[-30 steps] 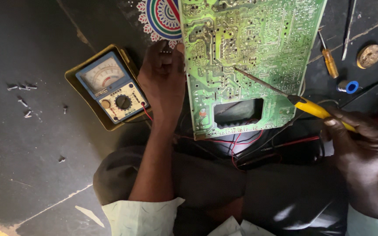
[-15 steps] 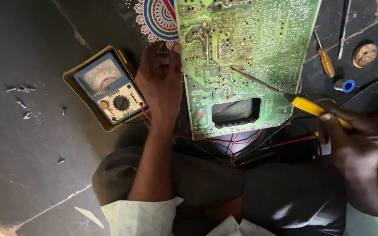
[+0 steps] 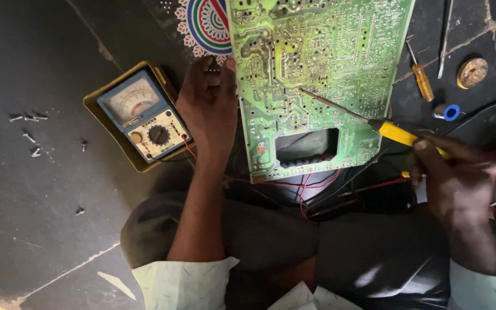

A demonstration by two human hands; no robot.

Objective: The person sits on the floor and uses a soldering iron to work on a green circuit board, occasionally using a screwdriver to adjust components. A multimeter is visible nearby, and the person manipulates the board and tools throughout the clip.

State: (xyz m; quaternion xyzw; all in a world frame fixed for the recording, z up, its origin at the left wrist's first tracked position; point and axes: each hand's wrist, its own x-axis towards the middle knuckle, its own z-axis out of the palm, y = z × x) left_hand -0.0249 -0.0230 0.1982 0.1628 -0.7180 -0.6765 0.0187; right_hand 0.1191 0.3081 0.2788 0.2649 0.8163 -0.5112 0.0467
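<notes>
Left hand (image 3: 210, 112) clamped on the left edge of the green circuit board (image 3: 317, 74), solder side up, held over the lap. Right hand (image 3: 457, 183) closed around a yellow-handled soldering iron (image 3: 400, 133), tip touching the board near its middle. Analog multimeter (image 3: 142, 117) on the dark floor (image 3: 30, 218) just left of the left hand. Loose screws (image 3: 30, 135) further left; orange-handled screwdriver (image 3: 420, 77) right of the board.
</notes>
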